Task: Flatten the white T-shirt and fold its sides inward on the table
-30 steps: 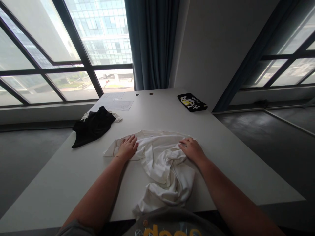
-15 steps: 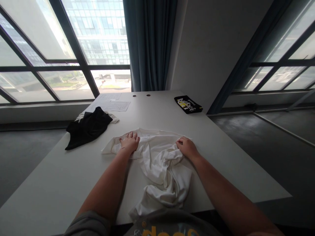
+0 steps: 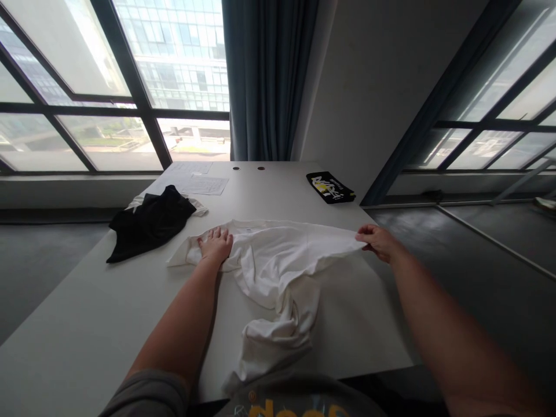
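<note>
Head view: the right hand (image 3: 377,242) has moved outward since the earlier frames; its fingers clamp the right end of the white garment (image 3: 278,249), now drawn out. The left hand (image 3: 216,245) lies flat on the garment, fingers slightly apart. The garment rests on the table (image 3: 108,313), its near part bunched. Beyond lie a black garment (image 3: 150,223), papers (image 3: 204,186) and a black printed item (image 3: 330,187).

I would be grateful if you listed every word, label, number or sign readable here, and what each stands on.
No text reads with certainty.
Folded black cloth: white and yellow lettering, too blurred.
Grey shirt on the wearer: yellow letters, cut off by the lower edge.
Papers: print too small.
White garment: faint mark near its far edge, too small.
</note>
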Motion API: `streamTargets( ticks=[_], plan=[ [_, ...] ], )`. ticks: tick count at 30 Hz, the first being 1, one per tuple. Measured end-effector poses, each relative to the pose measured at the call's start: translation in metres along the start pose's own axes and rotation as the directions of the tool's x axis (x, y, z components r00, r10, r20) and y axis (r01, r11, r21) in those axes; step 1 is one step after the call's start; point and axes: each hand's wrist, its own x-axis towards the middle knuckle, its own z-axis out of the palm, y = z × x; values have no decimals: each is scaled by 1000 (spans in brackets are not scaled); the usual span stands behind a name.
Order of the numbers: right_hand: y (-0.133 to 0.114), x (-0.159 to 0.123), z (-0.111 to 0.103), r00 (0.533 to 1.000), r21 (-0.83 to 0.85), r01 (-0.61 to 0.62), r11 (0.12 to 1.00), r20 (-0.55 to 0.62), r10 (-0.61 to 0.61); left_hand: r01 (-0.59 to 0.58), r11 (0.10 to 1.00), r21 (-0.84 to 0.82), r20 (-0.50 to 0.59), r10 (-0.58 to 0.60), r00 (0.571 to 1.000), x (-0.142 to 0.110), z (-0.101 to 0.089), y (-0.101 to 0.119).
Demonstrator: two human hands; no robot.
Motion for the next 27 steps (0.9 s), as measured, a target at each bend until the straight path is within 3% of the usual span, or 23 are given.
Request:
streamTargets(
  ticks=[2, 4, 7, 9, 11, 13, 14, 16, 18, 19, 22, 27],
  plan=[
    [16, 3, -13, 1000, -161, -7, 987, 0, 7, -2, 1000, -1, -2, 2, 1000, -1, 1, 0],
    [29, 6, -19, 999, -389, 30, 921, -28, -44, -14, 1000, -7, -16, 14, 1000, -3, 1, 2],
    [35, 10, -13, 985, -700, 89, 709, -45, -168, -50, 999, -5, -41, 50, 998, -6, 2, 3],
    [28, 12, 3, 956, -819, 137, 557, -38, -291, -65, 998, 12, -42, 66, 997, -8, 2, 4],
    [14, 10, 31, 898, -874, 232, 428, 23, -439, -74, 997, 29, -42, 75, 996, -9, 3, 4],
    [-3, 5, 74, 855, -851, 363, 379, 143, -499, -76, 996, 40, -44, 77, 996, -10, 3, 4],
    [-12, 1, 99, 832, -801, 472, 368, 266, -487, -76, 996, 45, -47, 79, 996, -10, 3, 4],
    [-25, -6, 152, 730, -644, 677, 358, 523, -440, -80, 995, 59, -49, 83, 995, -11, 3, 4],
    [-33, -8, 201, 666, -554, 746, 370, 631, -398, -95, 993, 66, -52, 98, 994, -13, 3, 4],
    [-34, -6, 222, 665, -546, 746, 382, 646, -374, -107, 992, 63, -54, 111, 992, -14, 2, 4],
    [-33, 11, 265, 727, -585, 676, 448, 627, -280, -148, 989, 25, -71, 150, 986, -19, -1, 6],
    [-19, 52, 282, 766, -620, 629, 469, 596, -240, -113, 994, 7, -94, 114, 989, -19, 1, 12]
  ],
)
